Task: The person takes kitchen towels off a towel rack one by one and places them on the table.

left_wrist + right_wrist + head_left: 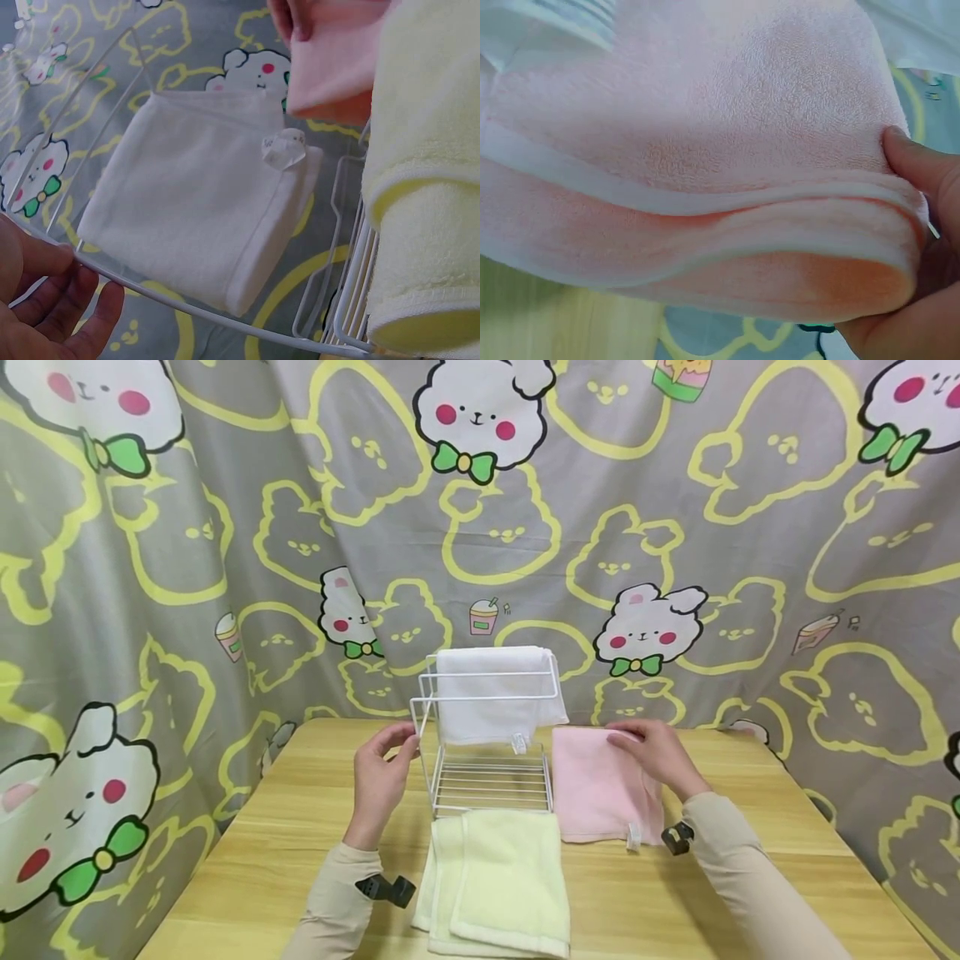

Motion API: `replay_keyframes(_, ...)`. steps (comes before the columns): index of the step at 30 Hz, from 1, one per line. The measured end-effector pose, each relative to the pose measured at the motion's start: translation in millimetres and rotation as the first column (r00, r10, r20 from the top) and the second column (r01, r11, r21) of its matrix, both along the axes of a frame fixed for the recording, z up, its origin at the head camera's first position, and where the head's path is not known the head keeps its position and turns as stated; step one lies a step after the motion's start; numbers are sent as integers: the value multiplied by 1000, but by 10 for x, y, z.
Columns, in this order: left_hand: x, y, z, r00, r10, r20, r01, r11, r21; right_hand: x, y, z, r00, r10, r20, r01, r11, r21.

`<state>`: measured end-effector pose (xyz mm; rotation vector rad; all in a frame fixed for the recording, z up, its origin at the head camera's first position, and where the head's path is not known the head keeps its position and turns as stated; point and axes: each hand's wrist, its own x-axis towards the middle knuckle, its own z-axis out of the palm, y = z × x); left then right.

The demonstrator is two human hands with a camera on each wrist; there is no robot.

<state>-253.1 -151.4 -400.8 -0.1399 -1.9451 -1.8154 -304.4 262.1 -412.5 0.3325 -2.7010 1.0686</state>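
Note:
A white wire rack (491,777) stands upright on the table, with a folded white towel (480,720) draped over its rear top bar. My left hand (381,781) pinches the rack's side wire between thumb and fingers, clear in the left wrist view. On the other side, my right hand (654,753) grips the top right edge of a folded pink towel (596,789). This towel hangs close beside the rack. In the right wrist view the thumb lies on the pink cloth, while the fingers are partly hidden behind its folded layers.
A folded pale yellow towel (513,877) hangs at the rack's front, nearest me. All this is on a light wooden table (255,860). Behind and to both sides hangs a grey curtain (525,552) with cartoon rabbits, close to the table's far edge.

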Motion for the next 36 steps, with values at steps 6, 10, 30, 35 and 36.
replay_keyframes(6, 5, 3, 10, 1000, 0, 3, 0, 1000, -1, -171, -8, -152, 999, 27, 21, -27, 1000, 11)
replay_keyframes(10, 11, -3, 8, 1000, 4, 6, -4, 1000, -4, -249, -26, -248, 998, 50, 46, -50, 999, 16)
replay_keyframes(30, 9, -7, -3, 1000, 5, 14, -5, 1000, -13, -385, 30, -375, 993, 68, 93, -76, 993, 90)
replay_keyframes(35, 12, -4, 5, 1000, 1, 15, -1, 1000, -8, -377, 66, -285, 995, 57, 86, -65, 994, 87)
replay_keyframes(36, 12, -3, 9, 1000, 1, 13, -1, 1000, -8, -373, 71, -255, 995, 57, 84, -64, 994, 84)
